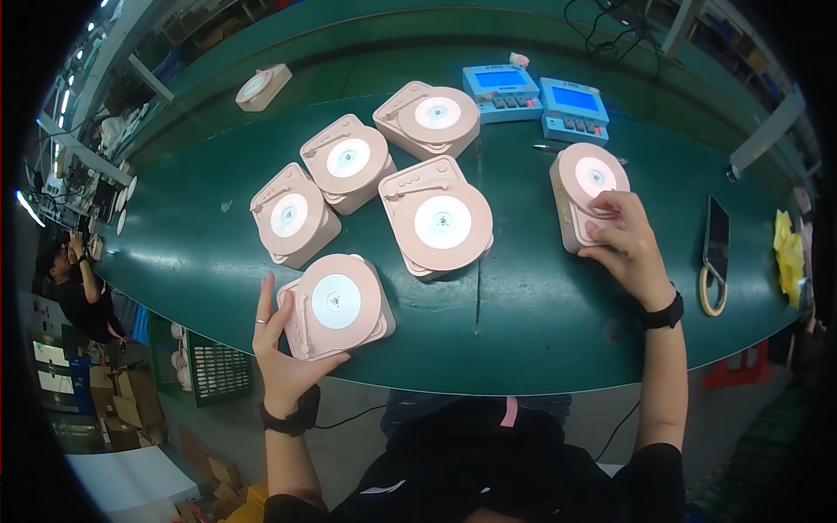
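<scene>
Pink, toy-like record players with white-and-silver discs are spread over the green table. My left hand (284,340) grips the nearest record player (357,292) by its lower left corner, fingers along the left side and thumb along the near edge. On the right, another record player (575,174) lies turned the other way, its disc end far from me. My right hand (623,240) is closed over its near end, with fingertips on the top and the thumb low at the side. Whatever lies under those fingertips is hidden.
Several more record players (440,218) sit between and beyond my hands, one (261,87) far left. Two blue devices with screens (571,100) stand at the back near a pen (547,148). A phone (717,235), a tape roll (712,292) and yellow plastic (787,257) lie right.
</scene>
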Motion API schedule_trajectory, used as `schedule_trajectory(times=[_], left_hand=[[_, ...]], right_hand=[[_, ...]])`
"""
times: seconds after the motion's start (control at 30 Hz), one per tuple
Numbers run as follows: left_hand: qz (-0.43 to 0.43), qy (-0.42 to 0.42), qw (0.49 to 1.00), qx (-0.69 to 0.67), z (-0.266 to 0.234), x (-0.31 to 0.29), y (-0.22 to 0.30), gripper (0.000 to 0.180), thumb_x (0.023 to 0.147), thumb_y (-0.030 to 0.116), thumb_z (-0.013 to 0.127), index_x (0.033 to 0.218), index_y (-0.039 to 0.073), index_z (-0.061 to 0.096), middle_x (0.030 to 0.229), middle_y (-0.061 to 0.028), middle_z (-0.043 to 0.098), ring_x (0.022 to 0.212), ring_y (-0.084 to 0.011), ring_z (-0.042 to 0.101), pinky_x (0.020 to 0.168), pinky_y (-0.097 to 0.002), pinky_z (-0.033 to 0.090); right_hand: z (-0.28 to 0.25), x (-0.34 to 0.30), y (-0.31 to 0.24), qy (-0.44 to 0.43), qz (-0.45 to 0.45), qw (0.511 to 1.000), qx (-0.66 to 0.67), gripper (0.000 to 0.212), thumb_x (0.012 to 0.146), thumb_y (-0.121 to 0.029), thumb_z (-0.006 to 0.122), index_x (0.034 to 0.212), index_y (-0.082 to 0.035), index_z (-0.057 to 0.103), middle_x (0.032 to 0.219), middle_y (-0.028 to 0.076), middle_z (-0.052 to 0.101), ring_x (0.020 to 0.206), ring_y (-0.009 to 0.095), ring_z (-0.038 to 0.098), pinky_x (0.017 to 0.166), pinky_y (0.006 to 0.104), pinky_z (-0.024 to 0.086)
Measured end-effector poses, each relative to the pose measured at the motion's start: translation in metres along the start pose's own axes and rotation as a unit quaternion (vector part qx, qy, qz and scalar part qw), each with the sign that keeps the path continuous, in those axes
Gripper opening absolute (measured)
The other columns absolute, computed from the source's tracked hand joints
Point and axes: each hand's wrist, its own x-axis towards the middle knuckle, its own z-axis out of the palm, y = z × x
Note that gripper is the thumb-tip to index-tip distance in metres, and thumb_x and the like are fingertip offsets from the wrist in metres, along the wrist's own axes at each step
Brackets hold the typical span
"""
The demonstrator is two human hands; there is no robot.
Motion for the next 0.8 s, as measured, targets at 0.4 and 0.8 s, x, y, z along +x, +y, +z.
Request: schedule_trajectory(times=[0.4, 0.8], left_hand=[[0.005, 0.019, 0.999, -0.048, 0.009, -0.006, -0.01, 0.096, 0.05, 0.029, 0.093, 0.133, 0.003, 0.053, 0.141, -0.0264, 0.042, 0.122, -0.0354, 0.051, 0.101, -0.0432, 0.043], [-0.031, 0.022, 0.998, -0.058, 0.009, -0.006, -0.004, 0.095, 0.049, 0.023, 0.094, 0.133, 0.003, 0.053, 0.142, -0.0233, 0.042, 0.126, -0.0326, 0.049, 0.104, -0.0416, 0.041]], right_hand=[[-0.023, -0.018, 0.008, 0.043, 0.052, 0.995, 0.076, 0.029, 0.062, -0.007, 0.084, 0.082, -0.001, 0.064, 0.114, 0.015, 0.056, 0.106, 0.03, 0.055, 0.09, 0.0371, 0.047], [-0.076, -0.068, 0.11, 0.222, 0.174, 0.937, 0.208, 0.014, 0.083, -0.011, 0.072, 0.091, 0.001, 0.072, 0.128, 0.012, 0.055, 0.114, 0.021, 0.054, 0.094, 0.0318, 0.043]])
